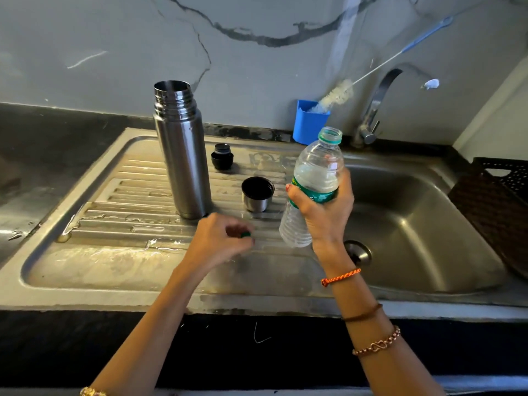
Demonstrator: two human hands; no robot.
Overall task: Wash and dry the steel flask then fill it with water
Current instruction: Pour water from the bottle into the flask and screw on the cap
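On the ribbed drainboard (137,212) left of the basin, I see the steel flask (181,155) standing upright with its mouth open, its black stopper (222,160) just behind and to the right, and its steel cup lid (257,194) mouth-up a little nearer me. Washing looks finished to me, and I judge the drying done or skipped, since the body shows no obvious drops, though puddles lie on the drainboard round its base. Filling is what remains: my right hand (323,212) has its grip curled round a clear water bottle (313,184), uncapped and tilted slightly, well apart from the flask's mouth, and my left hand (221,238) pinches the small green bottle cap (245,234) low over the drainboard. Nothing has been poured that I can tell. Behind, a bottle brush (337,95) leans in a blue holder (308,124) beside the tap (377,104), against a grey veined wall; the dark desk (57,130) surrounds the sink, and a brown basket (494,201) sits at right.
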